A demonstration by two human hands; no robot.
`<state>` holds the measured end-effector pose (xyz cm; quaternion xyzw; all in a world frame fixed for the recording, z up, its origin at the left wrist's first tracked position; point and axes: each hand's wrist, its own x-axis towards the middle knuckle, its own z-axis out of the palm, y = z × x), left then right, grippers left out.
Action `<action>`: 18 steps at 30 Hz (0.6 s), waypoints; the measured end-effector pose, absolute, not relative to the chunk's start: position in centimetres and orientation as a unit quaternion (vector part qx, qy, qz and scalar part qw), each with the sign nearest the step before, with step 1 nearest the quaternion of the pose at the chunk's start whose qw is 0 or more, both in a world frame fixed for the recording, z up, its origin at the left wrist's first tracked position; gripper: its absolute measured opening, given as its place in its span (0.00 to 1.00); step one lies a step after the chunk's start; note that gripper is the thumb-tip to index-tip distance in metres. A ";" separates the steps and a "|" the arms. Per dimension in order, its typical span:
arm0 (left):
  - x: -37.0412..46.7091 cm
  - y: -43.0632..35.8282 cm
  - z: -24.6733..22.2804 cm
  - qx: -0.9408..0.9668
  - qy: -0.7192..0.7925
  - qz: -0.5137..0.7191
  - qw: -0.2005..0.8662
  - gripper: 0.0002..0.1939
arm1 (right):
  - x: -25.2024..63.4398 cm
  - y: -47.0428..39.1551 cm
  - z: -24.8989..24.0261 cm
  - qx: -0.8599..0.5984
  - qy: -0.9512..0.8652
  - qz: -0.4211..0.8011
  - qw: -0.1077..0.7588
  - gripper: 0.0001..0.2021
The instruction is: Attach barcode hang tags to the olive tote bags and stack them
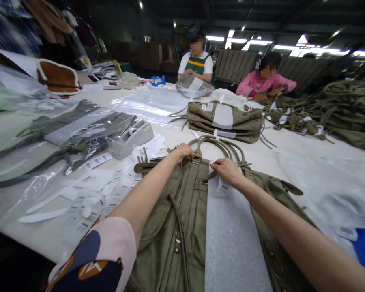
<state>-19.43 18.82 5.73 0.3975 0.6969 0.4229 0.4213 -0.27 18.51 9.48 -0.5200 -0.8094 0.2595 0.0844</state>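
On the desk (276, 148), an unwrapped bag (197, 211) lies nearest, a paper strip (231, 235) on top. Left of it spread paper tags (88, 205), with a tray (132, 142) and a plastic-wrapped bag (88, 121) behind them. Beyond the near bag sits a folded bundle (246, 121); right lies plastic film (322, 182), and farther back a heap (353, 105), probably of more bags.

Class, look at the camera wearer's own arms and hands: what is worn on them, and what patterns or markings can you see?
The left arm has a short, pale pink sleeve with dark patches and an orange shape bearing a white mark. The right arm shows no sleeve in view. The left hand and right hand wear no gloves.
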 end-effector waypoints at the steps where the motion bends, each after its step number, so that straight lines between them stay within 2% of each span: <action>1: -19.4 18.9 5.8 0.393 0.692 0.431 0.426 0.08 | -0.2 18.4 9.5 -0.524 -0.810 0.251 0.076 0.11; 9: -20.0 19.0 5.5 0.413 0.616 0.455 0.492 0.09 | 0.5 17.5 10.2 -0.516 -0.808 0.283 0.020 0.10; 18: -20.0 18.8 5.5 0.476 0.532 0.432 0.551 0.05 | -0.3 18.2 10.2 -0.502 -0.842 0.193 -0.037 0.12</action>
